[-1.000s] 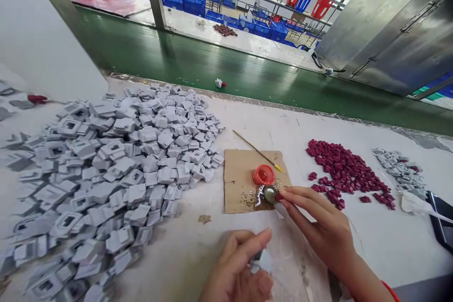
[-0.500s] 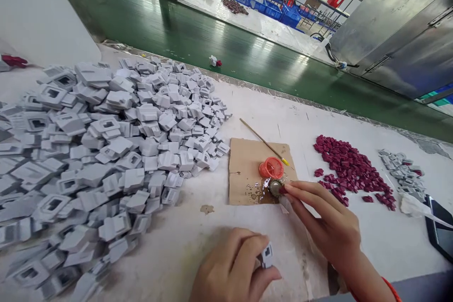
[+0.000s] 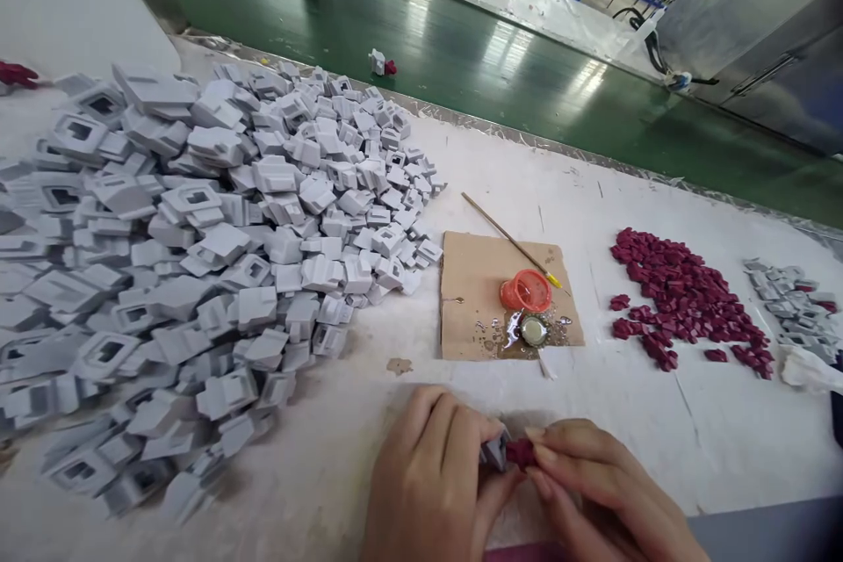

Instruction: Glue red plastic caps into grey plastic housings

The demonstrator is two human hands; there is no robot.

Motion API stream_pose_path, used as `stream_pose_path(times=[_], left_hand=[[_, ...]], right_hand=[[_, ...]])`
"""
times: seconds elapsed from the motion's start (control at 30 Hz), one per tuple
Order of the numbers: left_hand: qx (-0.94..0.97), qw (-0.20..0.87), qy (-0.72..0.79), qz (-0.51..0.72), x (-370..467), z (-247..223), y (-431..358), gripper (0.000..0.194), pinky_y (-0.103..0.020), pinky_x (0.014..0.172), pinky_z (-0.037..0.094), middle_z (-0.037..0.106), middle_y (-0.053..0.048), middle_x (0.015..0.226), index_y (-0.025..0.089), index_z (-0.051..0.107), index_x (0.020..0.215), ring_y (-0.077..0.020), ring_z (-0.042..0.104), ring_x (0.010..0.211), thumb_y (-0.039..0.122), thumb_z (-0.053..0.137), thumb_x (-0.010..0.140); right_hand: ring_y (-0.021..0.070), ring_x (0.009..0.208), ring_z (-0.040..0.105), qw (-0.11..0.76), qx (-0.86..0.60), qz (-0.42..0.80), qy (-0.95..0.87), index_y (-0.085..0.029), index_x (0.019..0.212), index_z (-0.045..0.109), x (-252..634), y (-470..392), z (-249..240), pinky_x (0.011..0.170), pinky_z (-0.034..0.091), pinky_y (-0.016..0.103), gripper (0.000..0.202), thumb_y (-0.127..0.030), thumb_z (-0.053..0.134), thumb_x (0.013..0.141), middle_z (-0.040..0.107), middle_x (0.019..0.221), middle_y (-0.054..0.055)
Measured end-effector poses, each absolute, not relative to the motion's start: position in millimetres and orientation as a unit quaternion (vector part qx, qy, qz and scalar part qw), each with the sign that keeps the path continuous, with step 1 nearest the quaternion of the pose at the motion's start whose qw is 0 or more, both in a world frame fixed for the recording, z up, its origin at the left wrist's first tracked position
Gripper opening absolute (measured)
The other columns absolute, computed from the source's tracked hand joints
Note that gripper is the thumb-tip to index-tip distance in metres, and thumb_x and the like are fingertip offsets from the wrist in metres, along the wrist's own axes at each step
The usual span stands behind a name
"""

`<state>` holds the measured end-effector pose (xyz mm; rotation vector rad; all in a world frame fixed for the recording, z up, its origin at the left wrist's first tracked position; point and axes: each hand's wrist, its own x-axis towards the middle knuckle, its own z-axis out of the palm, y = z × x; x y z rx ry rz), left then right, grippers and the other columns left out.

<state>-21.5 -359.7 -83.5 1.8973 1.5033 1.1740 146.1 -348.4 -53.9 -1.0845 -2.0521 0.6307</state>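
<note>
Grey housing (image 3: 493, 450) and red insert (image 3: 520, 452) pinched between both hands' fingers (image 3: 461, 443).

Grey plastic housings (image 3: 198, 263) heaped at left of frame. Dark red small parts (image 3: 685, 299) in pile at right. Brown cardboard (image 3: 474, 299) at centre, orange-red cap (image 3: 525, 290) on it. Green floor strip (image 3: 461, 44) across top. Table (image 3: 659, 421) off-white.

My left hand (image 3: 431, 479) and right hand (image 3: 593, 492) meet low before me, fingertips pinched together, knuckles up.
</note>
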Motion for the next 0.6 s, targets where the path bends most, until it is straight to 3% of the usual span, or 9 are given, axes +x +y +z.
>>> stream_pose_path(times=[0.47,0.6], left_hand=[[0.694,0.214,0.547,0.416,-20,-83,-362,0.01,-0.032,0.062,0.048,0.058,-0.002,0.074,0.018,0.052,0.086,-0.021,0.054,0.073,0.013,0.061,0.087],[0.713,0.181,0.538,0.412,-22,-84,-362,0.006,-0.031,0.068,0.05,0.062,-0.002,0.074,0.019,0.056,0.089,-0.0209,0.058,0.074,0.023,0.058,0.092]], right_hand=[[0.0176,0.093,0.065,0.304,-0.383,0.293,-0.822,-0.015,0.109,0.063,146,-339,-50,0.076,0.06,0.023,0.022,-0.001,0.057,0.092,0.063,0.099,0.009],[0.0148,0.092,0.065,0.315,-0.363,0.321,-0.816,-0.019,0.122,0.057,142,-333,-46,0.079,0.058,0.02,0.022,-0.016,0.053,0.101,0.064,0.1,0.007]])
